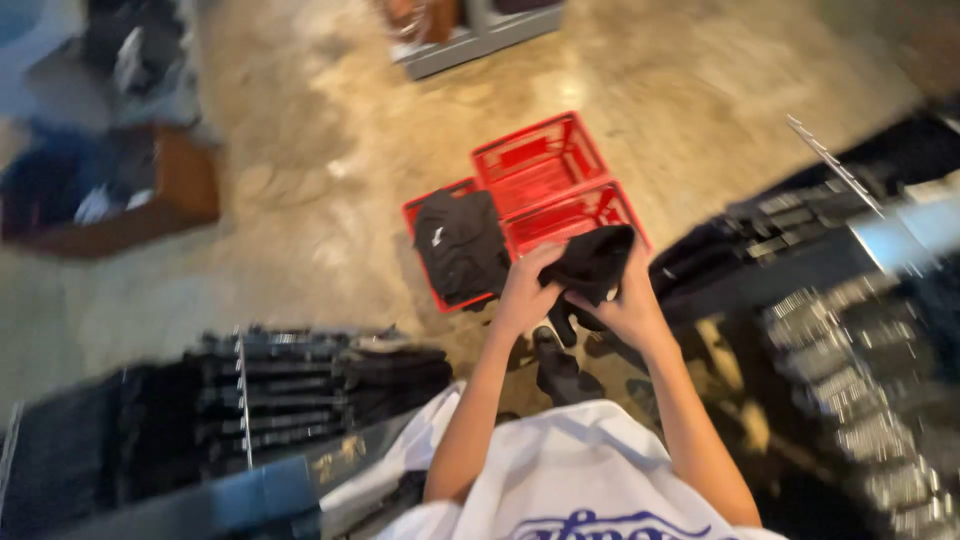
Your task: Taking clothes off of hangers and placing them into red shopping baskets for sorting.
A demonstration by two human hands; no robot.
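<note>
Head view, looking down at your own arms: your left hand (pixel 525 290) and right hand (pixel 625 300) are both closed around a bunched black fabric garment (pixel 592 265), held up in front of your chest and above the red plastic lattice crates (pixel 540 160) on the polished concrete floor (pixel 300 150); the fingers of each hand curl into the cloth, the left on its near-left edge, the right along its right side and underneath; a loose end droops between your wrists.

The garment looks soft and limp, light enough for a fingertip hold, not fragile and probably not slippery; it will sag and unfold wherever it is unsupported, so I judge that pinching it at a hem, seam or shoulder edge with hands apart would control it better than grabbing the bundle.

Just left of your hands a second dark folded garment (pixel 460 245) lies in the left crate; racks of dark hanging clothes (pixel 300 390) stand near left, with more at right (pixel 800 230); a brown box (pixel 180 190) sits far left.
</note>
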